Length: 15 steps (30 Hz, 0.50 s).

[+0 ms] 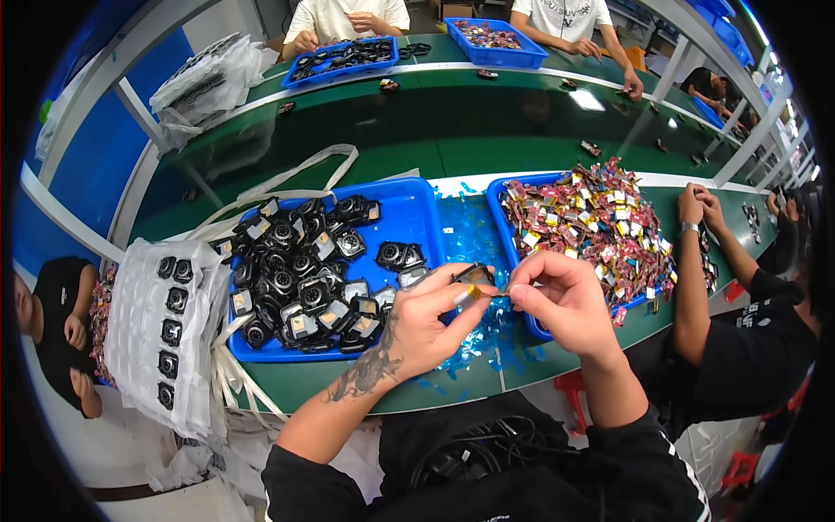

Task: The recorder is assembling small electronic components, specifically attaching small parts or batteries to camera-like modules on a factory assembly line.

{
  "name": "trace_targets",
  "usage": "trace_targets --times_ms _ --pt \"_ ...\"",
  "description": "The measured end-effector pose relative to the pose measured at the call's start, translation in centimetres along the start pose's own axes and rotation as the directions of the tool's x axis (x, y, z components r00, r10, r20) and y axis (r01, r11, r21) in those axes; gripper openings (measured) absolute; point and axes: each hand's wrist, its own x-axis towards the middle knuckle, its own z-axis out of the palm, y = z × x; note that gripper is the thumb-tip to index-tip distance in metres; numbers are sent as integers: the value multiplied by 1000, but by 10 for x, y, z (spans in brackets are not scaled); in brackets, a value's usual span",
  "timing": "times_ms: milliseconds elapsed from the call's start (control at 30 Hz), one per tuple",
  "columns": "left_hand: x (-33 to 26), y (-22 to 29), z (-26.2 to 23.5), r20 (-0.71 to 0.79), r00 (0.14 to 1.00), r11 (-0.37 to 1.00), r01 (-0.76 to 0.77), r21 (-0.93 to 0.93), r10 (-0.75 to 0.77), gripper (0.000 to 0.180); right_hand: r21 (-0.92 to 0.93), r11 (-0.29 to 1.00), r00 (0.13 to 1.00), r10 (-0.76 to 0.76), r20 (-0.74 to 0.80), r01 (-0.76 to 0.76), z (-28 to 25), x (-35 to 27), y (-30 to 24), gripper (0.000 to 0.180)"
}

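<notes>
My left hand (424,324) is closed around a black watch case (474,275), held above the gap between two blue trays. A small silver part with yellow tape (470,295) shows between its thumb and fingers. My right hand (561,300) meets it from the right, its thumb and forefinger pinched at the thin end of this part; what exactly lies between the fingertips is too small to make out. Left of my hands, a blue tray (417,209) holds a heap of black watch cases (296,270). Another blue tray (497,202), on the right, is piled with small red circuit boards (600,226).
Blue film scraps (487,339) litter the green bench between the trays. At left stands a stack of white plastic packing trays (143,326) with watch cases. A green conveyor belt (391,130) runs beyond, carrying scattered small parts. Co-workers sit opposite and on both sides.
</notes>
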Motion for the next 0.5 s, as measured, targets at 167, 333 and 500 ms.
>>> trace_targets --times_ms 167,333,500 --pt "-2 -2 0 49 989 987 145 -72 -142 12 -233 972 995 -63 -82 42 8 -3 1 8" --pt "-3 -10 4 184 906 743 419 -522 -382 14 -125 991 994 -62 -87 51 14 0 2 9" --pt "-4 -11 6 172 895 684 428 -591 -412 15 -200 973 981 -139 -136 111 21 3 13 12"
